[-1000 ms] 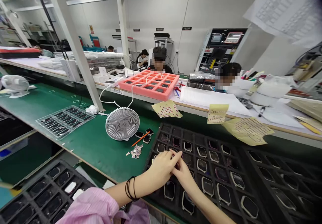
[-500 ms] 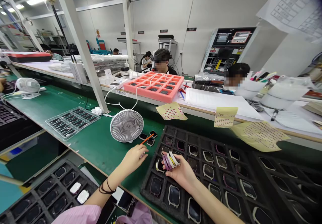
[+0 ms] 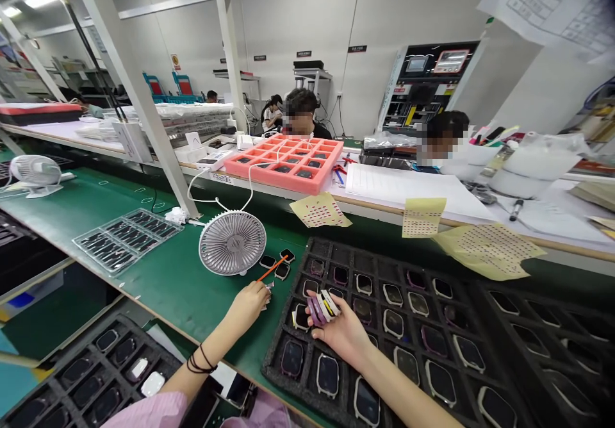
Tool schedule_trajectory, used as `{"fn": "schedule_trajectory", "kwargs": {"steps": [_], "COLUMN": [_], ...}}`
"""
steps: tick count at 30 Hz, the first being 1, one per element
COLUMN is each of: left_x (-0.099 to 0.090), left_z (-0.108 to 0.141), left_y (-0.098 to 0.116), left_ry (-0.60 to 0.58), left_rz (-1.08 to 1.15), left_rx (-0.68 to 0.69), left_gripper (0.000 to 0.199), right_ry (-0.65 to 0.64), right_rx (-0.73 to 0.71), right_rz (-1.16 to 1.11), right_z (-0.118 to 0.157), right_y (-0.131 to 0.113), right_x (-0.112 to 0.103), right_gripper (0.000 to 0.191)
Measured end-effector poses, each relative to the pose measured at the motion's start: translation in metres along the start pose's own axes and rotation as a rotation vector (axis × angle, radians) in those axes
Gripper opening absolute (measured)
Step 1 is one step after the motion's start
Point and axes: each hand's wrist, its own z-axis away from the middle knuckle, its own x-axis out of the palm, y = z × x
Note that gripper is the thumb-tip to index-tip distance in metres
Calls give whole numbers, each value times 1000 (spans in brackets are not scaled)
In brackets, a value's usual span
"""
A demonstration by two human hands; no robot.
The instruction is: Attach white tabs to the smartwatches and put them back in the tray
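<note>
My left hand (image 3: 250,303) is closed in a pinch over the green bench. A thin orange stick (image 3: 273,268) juts from its fingers toward small dark-faced watches (image 3: 282,271) lying beside the fan. Something small and pale also shows at the fingertips, too small to make out. My right hand (image 3: 343,329) is wrapped round a stack of watch cases (image 3: 323,307), purple, white and one yellowish, held above the black foam tray (image 3: 314,346). Watches with dark screens and pale or purple frames fill many of the tray's compartments. My right palm hides part of the tray.
A white fan (image 3: 232,242) stands on the bench, with a clear tray (image 3: 125,239) of dark parts to its left. Another foam tray (image 3: 91,357) sits lower left. On the shelf ahead is a pink foam tray (image 3: 283,165). Co-workers sit beyond it.
The whole view has shifted slightly, so things appear further left. My left fingers have drawn together, and a pale bit now shows at their tips. My right hand still holds the stack, turned slightly.
</note>
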Motion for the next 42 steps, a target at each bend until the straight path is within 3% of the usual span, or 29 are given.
{"fn": "schedule_trajectory", "kwargs": {"steps": [2,5,7,9,11,16,20,27,29,33,37,42], "left_x": [-5,-9,-9,-7,-7,-15,-21,-12,-10,-15,-19,-15], "left_z": [0,2,4,6,6,2,-1,-9,-12,-17,-23,-25], "left_y": [11,37,55,68,74,76,79,73,70,73,76,70], "left_ry": [23,39,-30,-135,-189,-165,-176,-183,-195,-254,-344,-343], "left_rz": [32,282,479,543,505,389,354,151,164,405,563,534], "left_rx": [11,66,116,170,233,410,474,657,644,480,402,308], "left_gripper": [26,21,20,23,26,32,32,28,25,15,17,22], "right_ry": [-9,-17,-13,-7,-14,-44,-65,-41,-56,-74,-58,-59], "right_rx": [-6,-12,-18,-28,-30,-21,-6,14,19,18,7,7], "right_rz": [15,38,32,15,2,-26,-20,28,55,93,87,109], "right_z": [0,-1,-1,0,0,0,1,0,0,0,0,2], "right_y": [1,1,1,2,2,3,3,5,7,11,11,10], "right_x": [-1,-1,-1,-1,-1,-1,-1,-3,-3,-3,-1,1], "right_gripper": [42,41,40,40,39,39,40,38,38,37,36,40]}}
